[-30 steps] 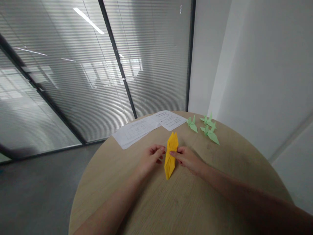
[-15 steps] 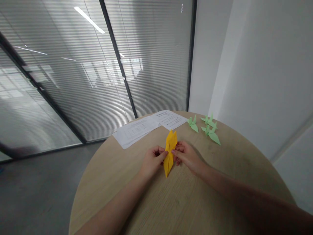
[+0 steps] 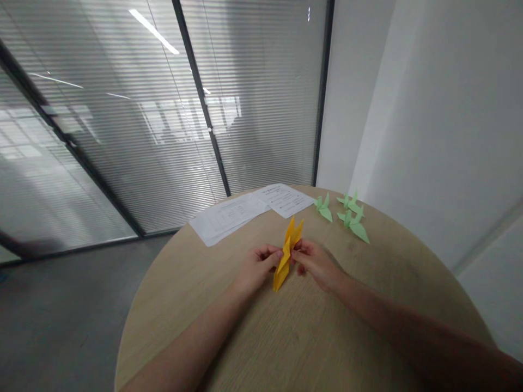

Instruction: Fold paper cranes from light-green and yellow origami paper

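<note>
Both hands [image 3: 286, 267] pinching yellow origami [image 3: 288, 253], lengthwise away

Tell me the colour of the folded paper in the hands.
Yellow paper, clearest in the head view.

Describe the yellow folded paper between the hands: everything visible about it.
The yellow folded paper is a long, narrow origami piece of bright yellow-orange paper, creased lengthwise and pointed at both ends. Its far end splits into two slim tips; its near tip points toward the person, low over the round wooden table. It lies roughly in line with the view, slightly tilted. The left hand pinches its middle from one side, the right hand from the other. Whether it touches the tabletop cannot be told.
</note>
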